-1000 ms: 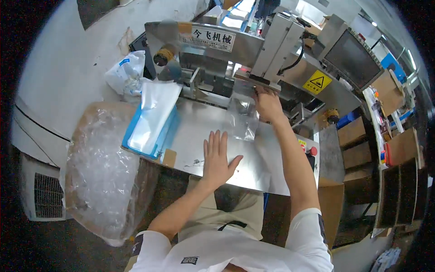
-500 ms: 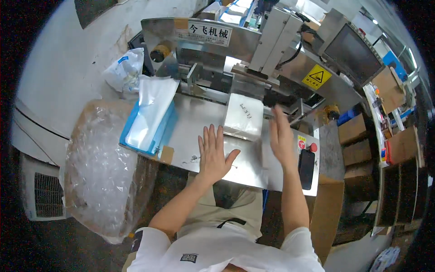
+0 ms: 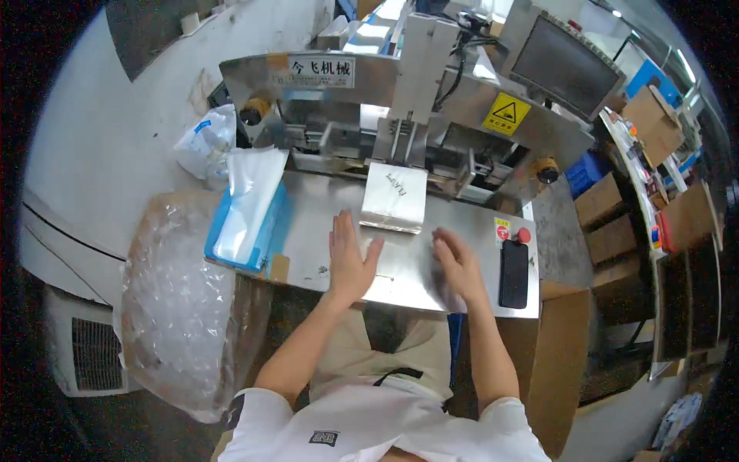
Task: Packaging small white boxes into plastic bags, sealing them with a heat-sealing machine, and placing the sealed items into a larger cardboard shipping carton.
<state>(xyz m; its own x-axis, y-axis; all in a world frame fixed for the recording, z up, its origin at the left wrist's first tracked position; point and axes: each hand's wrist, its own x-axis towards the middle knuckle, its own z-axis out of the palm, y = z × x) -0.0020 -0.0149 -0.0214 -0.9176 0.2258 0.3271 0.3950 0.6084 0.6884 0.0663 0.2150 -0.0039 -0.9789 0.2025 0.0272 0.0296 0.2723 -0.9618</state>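
- Close by wearer's lap, L side: L hand (image 3: pixel 350 266), back up, fingertips pointing away from body, fingers side by side, thumb spread off; pinching nothing. Can't tell if it touches tabletop.
- Level w/ it, R side: R hand (image 3: pixel 459 269), slightly blurred, fingers loosely bent, pointing away & inward; also loose, holding nothing.
- Btwn hands, just past fingertips: white pkt (image 3: pixel 394 192), lying flat on metal tabletop (image 3: pixel 312 239), apart from both hands. Front-to-back line runs away from body, far end leaning slightly R; near edge faces gap btwn hands. Top looks approx square, so can't tell which way long axis goes.
- Same spot, pkt's look: blocky, pale top w/ dark marks set aslant; near side shiny & crinkled, like film.
- Just R of R hand: black phone (image 3: pixel 514 275), lengthwise away from body; red button (image 3: pixel 523 235) beyond its far end.
- Further off, L of L hand: milky bags (image 3: pixel 250 204) stacked on blue wrapper (image 3: pixel 273 223), far end slanting R.
- Well L of L hand, lower: big clear plastic bag (image 3: pixel 181 285).
- Beyond both hands, past pkt: metal machine (image 3: pixel 416 69) w/ upright column; yellow warning sign (image 3: pixel 506 114) to R.
- Farthest, past R hand: dark monitor (image 3: pixel 566 65).
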